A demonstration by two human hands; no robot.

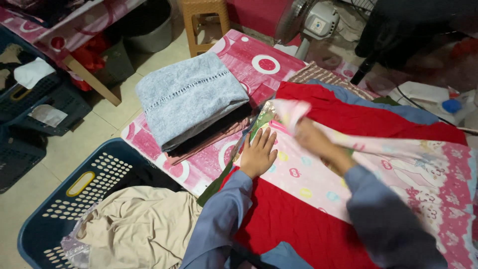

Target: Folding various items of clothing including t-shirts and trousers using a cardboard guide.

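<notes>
Pink printed cloth (308, 174) soft, matt; basket (59, 209) perforated blue plastic; stool (204, 20) wood-coloured.

Bench (259, 62) in pink-red patterned cover; folded grey stack (189, 97) at left end, red cloth (298, 219) spread flat beside, pink printed fabric (423, 179) across it.

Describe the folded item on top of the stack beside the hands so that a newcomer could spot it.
Start at the pink-patterned table. On its left part, left of the left hand, stands a stack of folded clothes. The top piece is a grey-blue folded cloth, the only one with a pale stitched line across it.
</notes>
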